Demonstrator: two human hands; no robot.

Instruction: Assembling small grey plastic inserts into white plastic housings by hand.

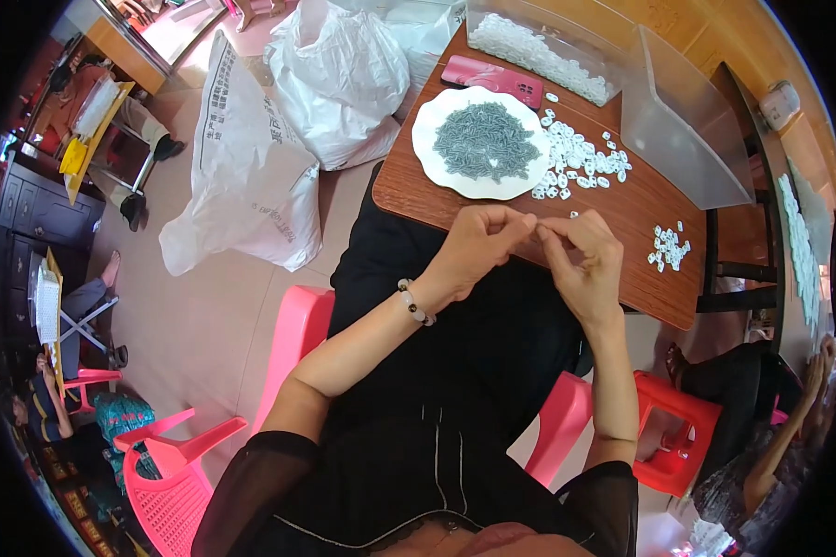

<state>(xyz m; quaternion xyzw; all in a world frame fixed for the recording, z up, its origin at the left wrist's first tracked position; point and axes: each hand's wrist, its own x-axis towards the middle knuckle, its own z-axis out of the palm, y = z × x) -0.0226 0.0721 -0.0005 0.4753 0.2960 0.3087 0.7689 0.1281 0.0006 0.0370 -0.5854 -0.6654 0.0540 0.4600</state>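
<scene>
At far left, filled white woven sacks (251, 176) are seen on the floor. A beaded bracelet (413, 302) is worn on the left wrist. On the brown worktop (622, 209), a white scalloped plate (426, 139) is heaped with small grey pin-like pieces (483, 135); it is placed just beyond the left hand (467, 249), whose thumb and forefinger are brought together at the tips. A pink phone (492, 82) is laid behind the plate, near a clear bin (567, 42) part-filled with white pieces. Small white perforated pieces (574, 153) are spread right of the plate, beyond the paired fingertips and apart from them. The right hand (587, 260) is likewise closed in a thumb-and-forefinger pinch, almost meeting the left; whether a piece is gripped by either hand cannot be told. A smaller white cluster (667, 249) is set apart to the right of that hand, before a translucent bin (687, 130). Work is judged to be partway: the cluster may have been dealt with, although no joining can be made out, while the plate's heap and the loose spread appear to be left.
</scene>
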